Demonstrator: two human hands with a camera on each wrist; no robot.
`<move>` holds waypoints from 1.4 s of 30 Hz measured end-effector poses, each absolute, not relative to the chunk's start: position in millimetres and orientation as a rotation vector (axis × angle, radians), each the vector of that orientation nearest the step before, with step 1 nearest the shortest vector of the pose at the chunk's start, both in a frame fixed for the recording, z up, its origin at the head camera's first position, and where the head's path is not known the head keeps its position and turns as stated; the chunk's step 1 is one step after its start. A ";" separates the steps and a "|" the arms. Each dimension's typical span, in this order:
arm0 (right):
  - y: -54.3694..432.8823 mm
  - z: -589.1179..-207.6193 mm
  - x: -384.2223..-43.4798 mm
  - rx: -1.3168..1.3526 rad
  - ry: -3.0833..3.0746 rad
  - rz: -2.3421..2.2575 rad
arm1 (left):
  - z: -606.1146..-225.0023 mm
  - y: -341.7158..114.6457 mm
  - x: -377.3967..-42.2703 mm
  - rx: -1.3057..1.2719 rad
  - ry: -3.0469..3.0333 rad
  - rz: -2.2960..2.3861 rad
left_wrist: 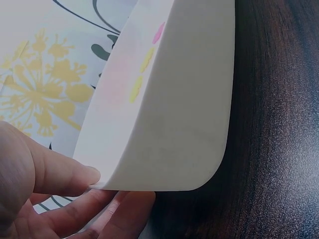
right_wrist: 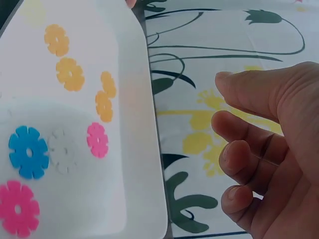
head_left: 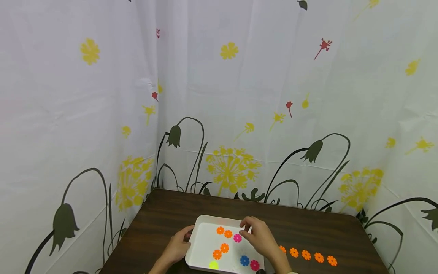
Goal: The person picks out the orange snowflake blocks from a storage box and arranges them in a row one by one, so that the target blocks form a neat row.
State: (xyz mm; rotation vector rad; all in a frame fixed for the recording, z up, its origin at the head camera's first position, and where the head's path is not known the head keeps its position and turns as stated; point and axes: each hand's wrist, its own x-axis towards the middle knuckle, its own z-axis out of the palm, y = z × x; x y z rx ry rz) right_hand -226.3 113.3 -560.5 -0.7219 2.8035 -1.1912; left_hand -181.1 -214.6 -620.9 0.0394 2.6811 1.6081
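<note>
A white tray (head_left: pixel 202 247) sits on the table, tilted in the left wrist view. My left hand (head_left: pixel 176 245) grips its left edge, thumb on the rim and fingers underneath. Over the tray's right side hovers my right hand (head_left: pixel 261 238); its fingers are loosely bent and hold nothing in the right wrist view. Inside the tray lie notched flower-shaped plastic discs: several orange discs (head_left: pixel 224 248), a pink disc (head_left: pixel 237 238) near the right fingertips, a blue disc (head_left: pixel 244 260), a second pink disc (head_left: pixel 254 265), a yellow disc (head_left: pixel 213 265) and a clear disc (right_wrist: pixel 63 150).
On the dark wooden table (head_left: pixel 164 205), a row of orange discs (head_left: pixel 306 255) runs to the right of the tray, partly hidden by the right forearm. A white curtain (head_left: pixel 205 83) with printed flowers hangs behind the table and along its left side.
</note>
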 end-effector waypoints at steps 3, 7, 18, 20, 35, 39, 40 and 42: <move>109.2 -560.9 -227.9 -0.720 2.778 -1.204 | -622.2 -214.7 -180.8 0.050 2.672 1.616; 104.0 -566.8 -232.1 -0.718 2.743 -1.208 | -621.6 -215.0 -180.4 0.046 2.670 1.626; 87.7 -584.1 -237.3 -0.731 2.644 -1.272 | -623.1 -214.0 -180.2 0.071 2.627 1.677; 85.5 -585.5 -238.2 -0.725 2.637 -1.281 | -623.4 -214.0 -180.1 0.074 2.626 1.685; 72.8 -601.1 -239.1 -0.721 2.543 -1.336 | -624.4 -213.5 -178.7 0.093 2.623 1.711; 68.6 -608.4 -240.1 -0.715 2.512 -1.333 | -624.2 -214.2 -179.8 0.081 2.625 1.696; 67.5 -611.3 -240.3 -0.710 2.499 -1.330 | -624.0 -214.3 -179.8 0.079 2.626 1.694; 66.1 -617.3 -240.6 -0.705 2.486 -1.295 | -623.5 -214.3 -179.7 0.077 2.626 1.690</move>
